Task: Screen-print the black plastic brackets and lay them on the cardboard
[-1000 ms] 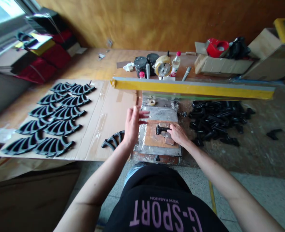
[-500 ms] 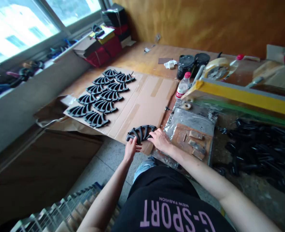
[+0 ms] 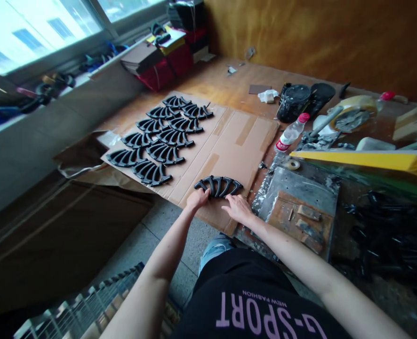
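A black, fan-shaped ribbed piece (image 3: 218, 184) lies at the near edge of the cardboard sheet (image 3: 229, 162), its curved side facing away from me. My left hand (image 3: 197, 198) pinches its lower left part. At its right end, my right hand (image 3: 238, 208) has the fingers stretched out and the thumb apart, with fingertips at the piece's lower edge. Similar fan pieces (image 3: 173, 136) are laid in two slanting columns on the left half of the cardboard, close to one another.
Right of the cardboard are a red-capped bottle (image 3: 293, 133), black-stained cups (image 3: 293, 101), a tape roll (image 3: 358, 113) and a grey board (image 3: 300, 181) with small blocks. A pile of glossy black parts (image 3: 388, 240) lies far right. Red boxes (image 3: 164, 68) stand by the window.
The fan piece has gone a little forward and down onto the cardboard. My right hand's fingers have loosened from its right end. The view has shifted slightly.
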`<state>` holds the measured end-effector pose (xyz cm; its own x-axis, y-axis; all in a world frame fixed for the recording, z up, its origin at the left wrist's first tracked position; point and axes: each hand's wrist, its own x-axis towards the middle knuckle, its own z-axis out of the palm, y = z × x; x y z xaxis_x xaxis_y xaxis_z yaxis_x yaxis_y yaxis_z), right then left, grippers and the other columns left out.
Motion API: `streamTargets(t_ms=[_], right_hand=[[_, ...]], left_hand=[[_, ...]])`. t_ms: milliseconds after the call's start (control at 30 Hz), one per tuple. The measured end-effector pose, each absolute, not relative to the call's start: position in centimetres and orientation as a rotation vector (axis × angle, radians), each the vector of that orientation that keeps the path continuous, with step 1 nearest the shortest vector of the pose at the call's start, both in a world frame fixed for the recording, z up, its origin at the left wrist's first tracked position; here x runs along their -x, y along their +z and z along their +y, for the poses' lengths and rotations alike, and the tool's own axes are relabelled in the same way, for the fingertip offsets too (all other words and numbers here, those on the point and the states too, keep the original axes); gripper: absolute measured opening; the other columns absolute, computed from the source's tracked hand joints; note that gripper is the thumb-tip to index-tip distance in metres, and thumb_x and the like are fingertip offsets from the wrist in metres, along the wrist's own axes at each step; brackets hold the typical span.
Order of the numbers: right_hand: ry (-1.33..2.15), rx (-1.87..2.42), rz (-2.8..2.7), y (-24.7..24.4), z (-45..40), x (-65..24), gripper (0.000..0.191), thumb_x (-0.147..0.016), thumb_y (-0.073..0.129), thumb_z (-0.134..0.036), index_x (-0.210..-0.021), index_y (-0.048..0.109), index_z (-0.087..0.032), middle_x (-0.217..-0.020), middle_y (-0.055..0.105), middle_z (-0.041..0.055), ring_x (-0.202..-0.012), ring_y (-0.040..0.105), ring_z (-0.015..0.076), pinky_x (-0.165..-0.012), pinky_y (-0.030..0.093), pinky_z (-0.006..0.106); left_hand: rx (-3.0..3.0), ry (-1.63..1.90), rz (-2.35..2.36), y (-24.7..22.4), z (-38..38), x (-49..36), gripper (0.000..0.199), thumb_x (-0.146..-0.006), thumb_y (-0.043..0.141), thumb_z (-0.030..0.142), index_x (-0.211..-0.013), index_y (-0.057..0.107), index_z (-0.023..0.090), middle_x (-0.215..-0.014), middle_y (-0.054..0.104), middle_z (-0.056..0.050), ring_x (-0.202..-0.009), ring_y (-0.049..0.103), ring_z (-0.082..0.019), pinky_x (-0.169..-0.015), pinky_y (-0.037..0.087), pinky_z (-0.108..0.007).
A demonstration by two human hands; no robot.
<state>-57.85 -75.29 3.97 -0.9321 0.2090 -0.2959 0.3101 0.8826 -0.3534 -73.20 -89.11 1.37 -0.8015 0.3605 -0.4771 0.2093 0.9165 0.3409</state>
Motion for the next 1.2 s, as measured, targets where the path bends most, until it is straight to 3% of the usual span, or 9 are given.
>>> streamTargets(t_ms=[133, 233, 333, 433, 600, 767, 1033, 1200], right_hand=[[-0.487, -0.358, 2.777, 3.6, -75.6, 57.1, 0.038, -0.093, 0.054, -0.044, -0.117, 0.06, -0.015, -0.118, 0.064, 0.0152, -0.116, 0.052, 0.0284, -0.097, 0.037, 0.04], [-0.411, -0.337, 2.77, 3.1, -75.7, 56.7, 0.041, -0.092, 0.052, -0.039, -0.123, 0.061, -0.014, -0.128, 0.061, 0.0174, -0.126, 0.045, 0.0316, -0.103, 0.032, 0.043], [-0.355, -0.315, 2.738, 3.1, -75.5, 57.1, 0.043, -0.092, 0.05, -0.032, -0.127, 0.061, -0.011, -0.131, 0.059, 0.019, -0.127, 0.045, 0.0338, -0.106, 0.029, 0.045], [-0.323, -0.32, 2.691, 3.4, -75.2, 57.9, 0.046, -0.092, 0.048, -0.032, -0.13, 0.059, -0.007, -0.132, 0.058, 0.0209, -0.128, 0.045, 0.0361, -0.108, 0.027, 0.046], [-0.329, -0.319, 2.608, 3.6, -75.1, 58.8, 0.049, -0.091, 0.049, -0.03, -0.129, 0.059, 0.0, -0.131, 0.058, 0.0237, -0.129, 0.045, 0.0397, -0.109, 0.029, 0.048], [-0.371, -0.359, 2.59, 3.0, -75.0, 58.8, 0.054, -0.088, 0.053, -0.025, -0.137, 0.053, -0.002, -0.14, 0.051, 0.023, -0.133, 0.042, 0.0398, -0.111, 0.031, 0.049], [-0.445, -0.422, 2.522, -0.2, -75.3, 58.4, 0.053, -0.088, 0.046, -0.014, -0.14, 0.051, -0.008, -0.147, 0.042, 0.0187, -0.139, 0.036, 0.0378, -0.113, 0.032, 0.053], [-0.478, -0.39, 2.547, -4.2, -75.1, 57.3, 0.053, -0.087, 0.05, -0.023, -0.139, 0.054, -0.017, -0.145, 0.045, 0.0148, -0.134, 0.041, 0.0409, -0.106, 0.043, 0.056]], left_hand=[[-0.504, 0.34, 2.703, 2.3, -89.6, 70.4, 0.063, -0.092, 0.037, 0.056, -0.129, 0.056, 0.01, -0.12, 0.064, -0.026, -0.117, 0.058, -0.037, -0.095, 0.043, -0.048], [-0.869, 0.451, 2.777, 1.9, -89.2, 66.7, 0.058, -0.093, 0.042, 0.046, -0.145, 0.044, 0.021, -0.143, 0.051, -0.016, -0.131, 0.046, -0.031, -0.106, 0.037, -0.044], [-1.05, 0.481, 2.762, 0.7, -87.9, 64.8, 0.053, -0.09, 0.049, 0.044, -0.141, 0.051, 0.027, -0.149, 0.046, -0.01, -0.137, 0.038, -0.034, -0.113, 0.028, -0.05], [-0.964, 0.465, 2.786, -0.2, -86.6, 65.1, 0.055, -0.089, 0.051, 0.046, -0.14, 0.053, 0.026, -0.151, 0.044, -0.011, -0.141, 0.031, -0.039, -0.113, 0.024, -0.059], [-0.944, 0.472, 2.746, -0.4, -86.0, 66.4, 0.051, -0.085, 0.059, 0.04, -0.133, 0.059, 0.022, -0.144, 0.052, -0.015, -0.137, 0.038, -0.04, -0.109, 0.031, -0.058], [-1.017, 0.517, 2.745, -0.7, -85.0, 69.0, 0.046, -0.081, 0.064, 0.039, -0.125, 0.065, 0.024, -0.137, 0.056, -0.016, -0.133, 0.042, -0.041, -0.108, 0.032, -0.06], [-1.483, 0.48, 2.567, 0.6, -73.1, 85.2, 0.044, -0.081, 0.064, 0.038, -0.123, 0.066, 0.025, -0.138, 0.055, -0.012, -0.131, 0.043, -0.035, -0.107, 0.034, -0.053], [-1.629, 0.404, 2.464, 1.2, -63.0, 94.9, 0.046, -0.079, 0.067, 0.04, -0.123, 0.066, 0.024, -0.139, 0.054, -0.011, -0.13, 0.043, -0.032, -0.108, 0.034, -0.048]])
